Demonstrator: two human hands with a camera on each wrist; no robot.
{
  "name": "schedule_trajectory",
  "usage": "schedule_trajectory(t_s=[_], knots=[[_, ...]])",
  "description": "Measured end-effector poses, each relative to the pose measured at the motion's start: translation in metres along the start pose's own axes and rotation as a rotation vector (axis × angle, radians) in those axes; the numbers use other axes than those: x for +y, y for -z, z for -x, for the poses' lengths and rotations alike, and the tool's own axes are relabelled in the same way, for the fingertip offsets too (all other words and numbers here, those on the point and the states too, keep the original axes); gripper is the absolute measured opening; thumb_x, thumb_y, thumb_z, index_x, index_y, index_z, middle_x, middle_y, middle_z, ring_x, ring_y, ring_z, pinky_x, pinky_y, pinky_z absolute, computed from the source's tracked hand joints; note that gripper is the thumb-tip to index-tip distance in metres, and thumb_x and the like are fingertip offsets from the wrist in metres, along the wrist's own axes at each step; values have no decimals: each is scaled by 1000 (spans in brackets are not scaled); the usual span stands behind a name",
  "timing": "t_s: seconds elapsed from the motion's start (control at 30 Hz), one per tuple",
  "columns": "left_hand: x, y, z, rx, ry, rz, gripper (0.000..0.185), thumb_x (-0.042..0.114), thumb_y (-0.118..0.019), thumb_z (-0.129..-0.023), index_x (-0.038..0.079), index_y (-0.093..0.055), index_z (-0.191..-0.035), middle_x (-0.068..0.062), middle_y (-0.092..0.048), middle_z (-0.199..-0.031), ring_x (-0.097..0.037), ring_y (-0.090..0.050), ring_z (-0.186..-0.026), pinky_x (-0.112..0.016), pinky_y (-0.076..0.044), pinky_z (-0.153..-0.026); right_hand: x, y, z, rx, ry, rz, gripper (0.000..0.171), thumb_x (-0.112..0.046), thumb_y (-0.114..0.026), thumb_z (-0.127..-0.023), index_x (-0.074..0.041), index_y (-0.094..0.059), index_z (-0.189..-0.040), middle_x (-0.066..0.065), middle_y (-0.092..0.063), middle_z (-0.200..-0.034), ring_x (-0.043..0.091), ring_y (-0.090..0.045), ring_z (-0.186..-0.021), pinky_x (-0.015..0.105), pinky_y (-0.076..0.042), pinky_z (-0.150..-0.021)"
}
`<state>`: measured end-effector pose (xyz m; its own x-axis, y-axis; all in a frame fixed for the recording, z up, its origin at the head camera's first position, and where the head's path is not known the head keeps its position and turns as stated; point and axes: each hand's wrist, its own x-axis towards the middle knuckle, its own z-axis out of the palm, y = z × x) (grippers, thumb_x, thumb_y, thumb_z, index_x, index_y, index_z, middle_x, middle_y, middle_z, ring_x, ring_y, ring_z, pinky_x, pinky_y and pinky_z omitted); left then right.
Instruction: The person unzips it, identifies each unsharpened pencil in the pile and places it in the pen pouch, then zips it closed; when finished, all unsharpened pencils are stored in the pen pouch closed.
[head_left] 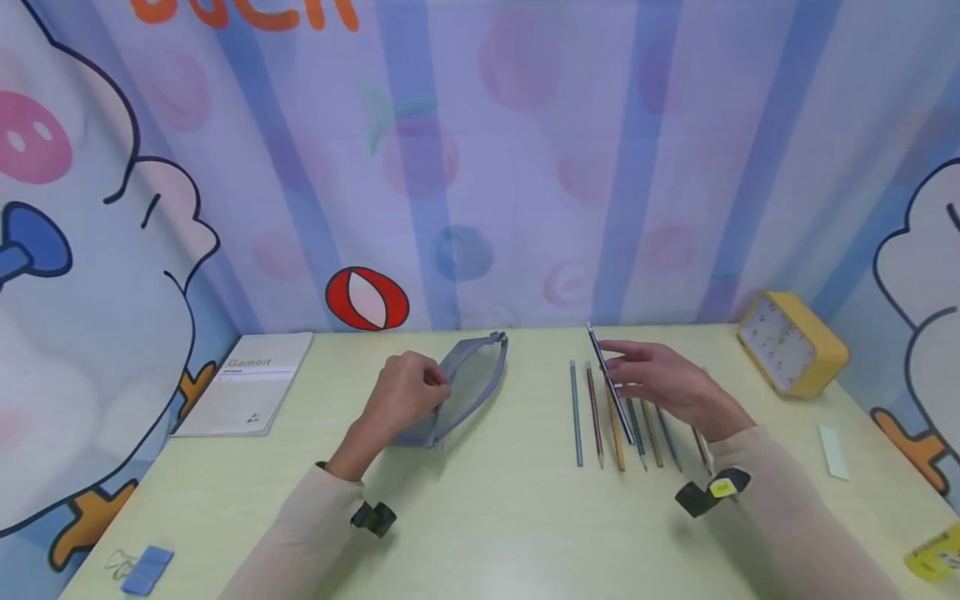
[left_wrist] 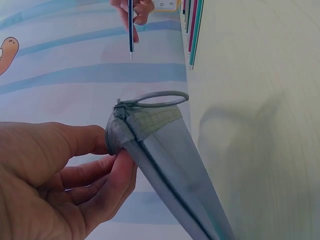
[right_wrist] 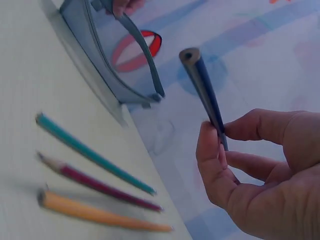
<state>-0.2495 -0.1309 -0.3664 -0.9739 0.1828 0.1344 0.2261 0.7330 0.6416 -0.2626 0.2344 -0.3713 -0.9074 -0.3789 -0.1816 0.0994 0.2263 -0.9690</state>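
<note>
My left hand (head_left: 405, 393) pinches the edge of a grey zippered pencil pouch (left_wrist: 175, 155) between thumb and fingers. The pouch stands on the table with its mouth spread apart. My right hand (head_left: 671, 385) holds a dark blue pencil (right_wrist: 206, 87) between thumb and fingertips, raised and tilted, right of the pouch. Below that hand lie several pencils in a rough row, among them a teal pencil (right_wrist: 95, 154), a maroon pencil (right_wrist: 107, 188) and an orange pencil (right_wrist: 102, 210). My right hand and forearm partly cover the pencils farther right.
A white notebook (head_left: 251, 387) lies at the back left, a blue binder clip (head_left: 147, 570) at the front left. On the right are a yellow clock (head_left: 817, 350), a pale green strip (head_left: 832, 452) and a yellow object (head_left: 933, 555). A printed curtain (head_left: 525, 167) hangs behind.
</note>
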Motion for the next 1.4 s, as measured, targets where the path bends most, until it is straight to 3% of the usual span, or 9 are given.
schedule_trajectory(t_s=[0.17, 0.5, 0.67, 0.8, 0.9, 1.17, 1.27, 1.4], knots=[[0, 0, -1, 3, -6, 8, 10, 7, -70, -87, 5, -77, -81, -4, -72, -71, -10, -64, -56, -25, -49, -55, 2, -28, -15, -78, -13, -109, 62, -9, -54, -102, -1, -28, -158, 6, -53, -120, 6, -61, -94, 24, -55, -87], [-1, -2, -2, -16, 16, 21, 8, 8, -72, -87, 4, -78, -83, -5, -74, -74, -10, -66, -58, -25, -52, -57, 1, -93, -46, -124, -102, -295, 59, -2, -54, -100, -2, -34, -155, 4, -63, -108, 10, -66, -96, 26, -56, -89], [1, -6, -3, -12, 13, 14, 8, 8, -73, -86, 4, -77, -81, -5, -74, -73, -10, -66, -58, -26, -53, -58, -8, -115, -61, -116, -157, -428, 62, 4, -48, -98, 1, -27, -157, 17, -55, -131, 19, -62, -115, 30, -53, -100], [5, -10, -6, -21, 25, 18, 8, 10, -73, -87, 5, -77, -82, -5, -74, -75, -10, -66, -58, -25, -54, -59, -13, -122, -74, -108, -139, -477, 71, 6, -49, -95, 4, -18, -158, 29, -44, -146, 30, -54, -131, 38, -48, -109], [7, -13, -8, -32, 25, 19, 8, 11, -73, -88, 5, -77, -84, -5, -75, -76, -10, -66, -58, -25, -55, -59, -17, -125, -78, -87, -128, -457, 73, 7, -49, -94, 5, -15, -158, 33, -43, -147, 34, -54, -132, 37, -51, -106], [6, -13, -6, -26, 27, 18, 8, 10, -74, -88, 5, -77, -82, -6, -74, -75, -10, -67, -57, -26, -55, -58, -19, -140, -91, 9, -168, -350, 72, 7, -47, -96, 2, -13, -159, 37, -46, -142, 34, -61, -120, 26, -59, -82], [4, -15, -5, -28, 24, 23, 9, 10, -73, -88, 4, -77, -83, -6, -75, -76, -10, -67, -57, -26, -55, -57, -21, -146, -92, 50, -170, -313, 76, 5, -51, -96, 0, -10, -160, 34, -55, -132, 29, -66, -108, 27, -59, -81], [3, -17, -5, -21, 21, 21, 9, 10, -73, -87, 4, -77, -82, -6, -75, -75, -9, -67, -56, -24, -53, -55, -24, -155, -95, 67, -169, -287, 82, 5, -53, -95, -1, -5, -161, 22, -64, -106, 20, -69, -86, 30, -60, -82]])
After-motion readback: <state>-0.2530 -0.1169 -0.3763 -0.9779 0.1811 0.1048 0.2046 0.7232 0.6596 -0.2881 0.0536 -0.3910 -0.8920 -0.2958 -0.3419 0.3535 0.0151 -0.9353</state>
